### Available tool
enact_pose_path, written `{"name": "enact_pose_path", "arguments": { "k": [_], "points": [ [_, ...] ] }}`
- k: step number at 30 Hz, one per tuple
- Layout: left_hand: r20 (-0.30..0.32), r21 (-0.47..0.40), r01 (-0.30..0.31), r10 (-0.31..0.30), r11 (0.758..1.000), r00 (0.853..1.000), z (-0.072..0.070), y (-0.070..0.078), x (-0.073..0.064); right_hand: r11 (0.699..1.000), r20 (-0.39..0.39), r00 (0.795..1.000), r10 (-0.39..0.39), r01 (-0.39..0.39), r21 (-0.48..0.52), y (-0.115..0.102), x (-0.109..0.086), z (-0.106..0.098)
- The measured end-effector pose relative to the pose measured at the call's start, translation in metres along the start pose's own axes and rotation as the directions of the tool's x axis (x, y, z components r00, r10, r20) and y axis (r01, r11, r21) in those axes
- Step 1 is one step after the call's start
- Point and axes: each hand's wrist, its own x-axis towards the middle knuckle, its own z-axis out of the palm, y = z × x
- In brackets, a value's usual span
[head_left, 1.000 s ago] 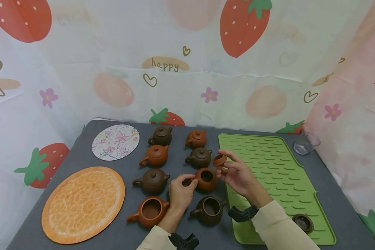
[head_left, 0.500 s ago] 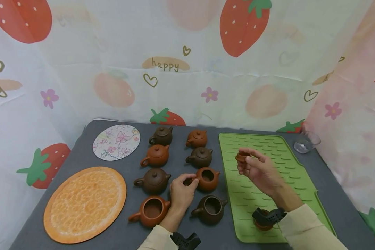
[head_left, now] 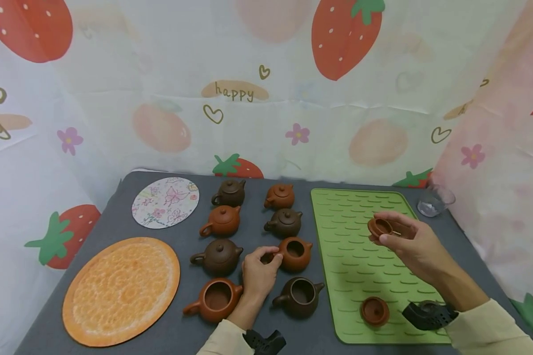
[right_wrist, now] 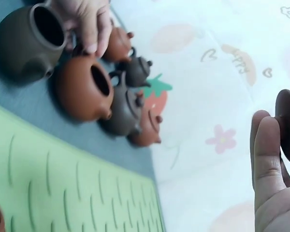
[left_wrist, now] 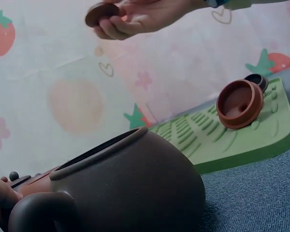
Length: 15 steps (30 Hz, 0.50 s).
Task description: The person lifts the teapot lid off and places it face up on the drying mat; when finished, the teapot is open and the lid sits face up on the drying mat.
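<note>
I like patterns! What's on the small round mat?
Butterflies and flowers on the small round mat, seen best in the head view.

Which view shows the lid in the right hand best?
The head view: the lid shows whole, hollow side up, over the green mat. The left wrist view shows it small and edge-on; the right wrist view shows only a sliver.

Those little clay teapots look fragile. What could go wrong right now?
The right hand pinches a small lid in the air above the green mat; if it slips, it might chip. The left hand holds the open red teapot by its handle, close to other pots, so a nudge could knock them together.
</note>
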Motion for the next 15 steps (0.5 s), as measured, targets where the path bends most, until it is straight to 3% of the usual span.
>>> {"name": "enact_pose_path", "arguments": {
  "k": [9, 11, 15],
  "points": [
    [0.013, -0.018, 0.005, -0.005, 1.000, 1.000, 0.000, 0.001, -0.001, 0.973, -0.053, 0.996, 0.076, -0.086, -0.214, -0.001, -0.023, -0.021],
    [0.010, -0.021, 0.002, -0.002, 1.000, 1.000, 0.000, 0.002, -0.001, 0.947, -0.076, 0.991, 0.107, -0.125, -0.296, 0.000, -0.028, -0.027],
    [0.005, -0.025, -0.006, 0.006, 1.000, 1.000, -0.001, 0.002, 0.000, 0.866, -0.111, 0.977, 0.181, -0.212, -0.452, 0.002, -0.035, -0.036]
  ]
}}
